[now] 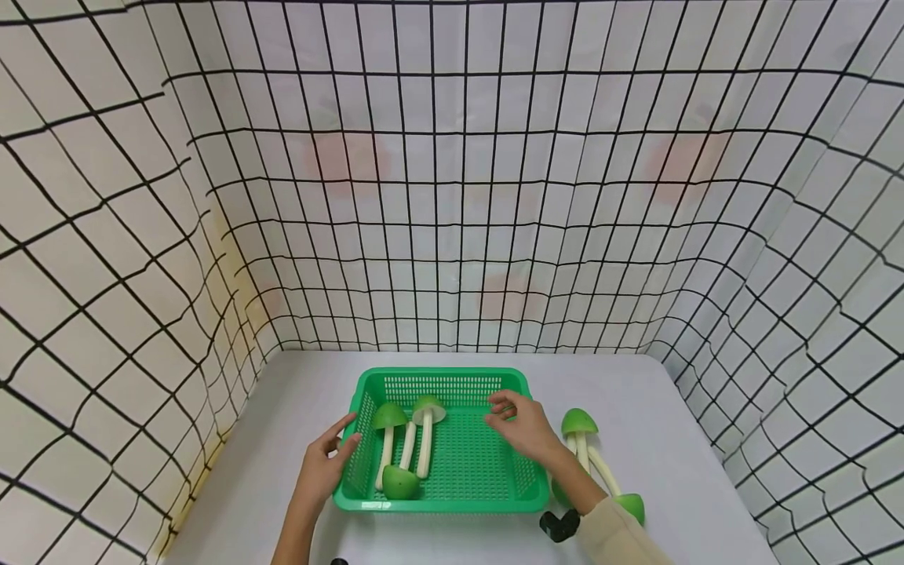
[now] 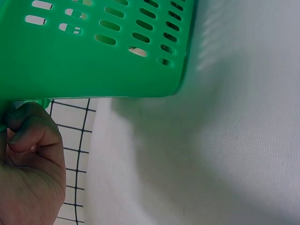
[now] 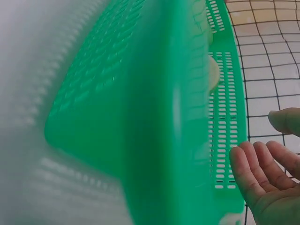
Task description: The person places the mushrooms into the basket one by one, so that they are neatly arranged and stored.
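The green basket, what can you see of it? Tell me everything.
The green basket looks like plastic: rectangular, with a smooth rim, slotted walls and grid-patterned floor. It sits upright on the white table. Three green-capped mushrooms with pale stems lie in its left half. The left hand grips its left rim; the right hand hovers over its right side, apparently not touching.

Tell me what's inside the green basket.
Three green-capped mushrooms lie in the left half of the green basket. The right hand hides part of its right side, and the mushrooms cover the floor beneath them.
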### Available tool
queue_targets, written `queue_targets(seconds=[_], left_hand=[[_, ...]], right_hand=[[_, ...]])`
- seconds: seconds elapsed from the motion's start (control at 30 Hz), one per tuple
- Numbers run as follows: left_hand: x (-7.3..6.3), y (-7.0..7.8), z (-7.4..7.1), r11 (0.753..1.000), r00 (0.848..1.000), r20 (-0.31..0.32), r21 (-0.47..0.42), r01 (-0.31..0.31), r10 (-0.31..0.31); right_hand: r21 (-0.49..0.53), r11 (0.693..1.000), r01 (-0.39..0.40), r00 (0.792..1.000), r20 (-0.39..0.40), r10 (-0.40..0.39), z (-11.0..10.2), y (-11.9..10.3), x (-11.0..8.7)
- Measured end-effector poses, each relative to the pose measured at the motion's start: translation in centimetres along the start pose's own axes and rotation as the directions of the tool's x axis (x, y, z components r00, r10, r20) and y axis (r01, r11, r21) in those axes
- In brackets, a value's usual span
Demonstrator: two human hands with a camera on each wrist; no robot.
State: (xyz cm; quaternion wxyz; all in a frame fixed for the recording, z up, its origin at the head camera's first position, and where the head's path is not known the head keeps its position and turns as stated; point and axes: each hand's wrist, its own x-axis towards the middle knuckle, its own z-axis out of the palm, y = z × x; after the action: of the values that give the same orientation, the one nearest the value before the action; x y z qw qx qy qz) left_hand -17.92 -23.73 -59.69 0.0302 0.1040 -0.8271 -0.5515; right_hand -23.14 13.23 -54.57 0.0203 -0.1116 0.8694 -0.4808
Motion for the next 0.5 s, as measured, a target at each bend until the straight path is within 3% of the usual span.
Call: queue_targets(seconds=[0.5], left_hand=[[0.2,-0.2,0.0,1.0,1.0,0.016,0.006,0.015,-0.015]], right_hand=[[-0.007,1.0,0.003,0.999,-0.041,-0.004,-3.6,1.6,-1.6]])
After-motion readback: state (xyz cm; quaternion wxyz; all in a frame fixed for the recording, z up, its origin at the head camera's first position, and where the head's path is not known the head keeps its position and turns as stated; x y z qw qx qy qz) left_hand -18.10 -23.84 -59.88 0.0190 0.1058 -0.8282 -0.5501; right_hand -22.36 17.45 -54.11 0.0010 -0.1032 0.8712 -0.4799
